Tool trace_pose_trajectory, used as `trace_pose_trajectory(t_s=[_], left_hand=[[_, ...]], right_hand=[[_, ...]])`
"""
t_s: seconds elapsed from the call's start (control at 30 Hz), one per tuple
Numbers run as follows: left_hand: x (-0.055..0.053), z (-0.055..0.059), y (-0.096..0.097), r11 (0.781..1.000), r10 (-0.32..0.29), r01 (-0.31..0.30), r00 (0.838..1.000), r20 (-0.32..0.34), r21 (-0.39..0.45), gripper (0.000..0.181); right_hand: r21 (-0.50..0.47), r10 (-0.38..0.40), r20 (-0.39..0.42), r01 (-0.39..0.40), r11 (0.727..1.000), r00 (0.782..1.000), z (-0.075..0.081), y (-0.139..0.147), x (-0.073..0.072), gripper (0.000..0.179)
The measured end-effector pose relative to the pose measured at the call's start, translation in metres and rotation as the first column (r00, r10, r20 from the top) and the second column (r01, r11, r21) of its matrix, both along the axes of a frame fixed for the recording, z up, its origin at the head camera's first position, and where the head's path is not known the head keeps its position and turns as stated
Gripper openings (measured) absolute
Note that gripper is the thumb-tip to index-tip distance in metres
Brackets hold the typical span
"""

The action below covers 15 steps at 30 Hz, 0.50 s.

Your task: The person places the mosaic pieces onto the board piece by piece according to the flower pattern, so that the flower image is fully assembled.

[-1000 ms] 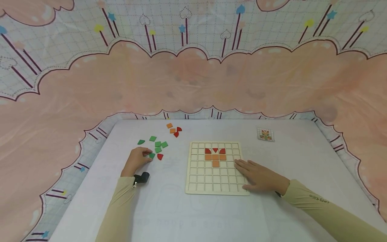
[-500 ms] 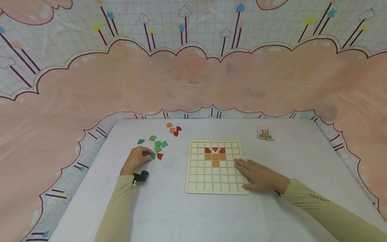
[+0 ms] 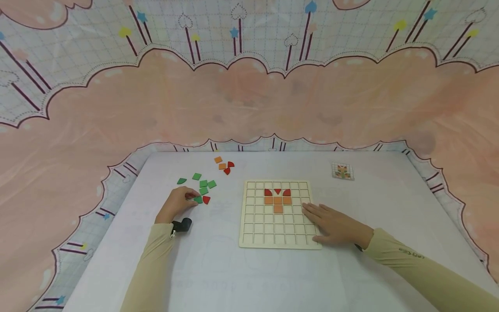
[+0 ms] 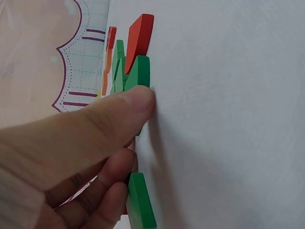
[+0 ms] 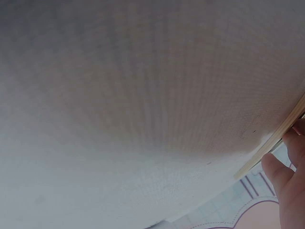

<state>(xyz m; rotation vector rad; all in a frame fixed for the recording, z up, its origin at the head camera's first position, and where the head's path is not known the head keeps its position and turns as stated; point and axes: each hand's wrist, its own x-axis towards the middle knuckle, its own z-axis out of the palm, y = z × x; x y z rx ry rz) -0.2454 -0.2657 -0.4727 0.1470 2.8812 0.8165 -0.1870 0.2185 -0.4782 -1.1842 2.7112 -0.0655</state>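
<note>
My left hand (image 3: 180,203) pinches a green tile (image 3: 198,199) on the white tabletop, the thumb pressing its near side in the left wrist view. Right beside that tile lies a red rounded piece (image 3: 206,200). Several green squares (image 3: 203,190) and a green leaf-like piece (image 3: 181,181) lie just beyond the hand. My right hand (image 3: 337,225) rests with straight fingers on the right edge of a pale wooden grid board (image 3: 259,238). On the board sit red pieces (image 3: 286,192) in a row above orange squares (image 3: 278,209).
Two orange squares (image 3: 218,160) and two red pieces (image 3: 227,171) lie at the back left. A small pattern card (image 3: 343,171) lies at the back right. Patterned cloth (image 3: 249,104) rises behind the table. A black device (image 3: 182,225) is strapped to the left wrist.
My left hand has shifted the green tile slightly to the right, closer to the red piece. The right hand and the board have kept their places.
</note>
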Motion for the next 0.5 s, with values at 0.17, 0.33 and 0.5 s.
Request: trace_pose_trajectory(t_s=[0.17, 0.33, 0.5], left_hand=[[-0.0026, -0.0011, 0.0007, 1.0, -0.005, 0.005, 1.0, 0.009, 0.004, 0.027], [-0.0035, -0.0035, 0.0006, 1.0, -0.018, 0.019, 1.0, -0.007, 0.015, 0.026], [-0.0017, -0.0026, 0.002, 0.999, -0.03, 0.031, 0.999, -0.035, 0.031, 0.024]], right_hand=[[0.0, -0.003, -0.003, 0.003, 1.0, 1.0, -0.0012, 0.0005, -0.0007, 0.079], [-0.011, -0.003, -0.005, 0.003, 1.0, 1.0, -0.002, 0.0009, -0.0007, 0.079], [-0.01, -0.006, -0.001, 0.006, 1.0, 1.0, -0.0021, 0.0005, -0.0009, 0.079]])
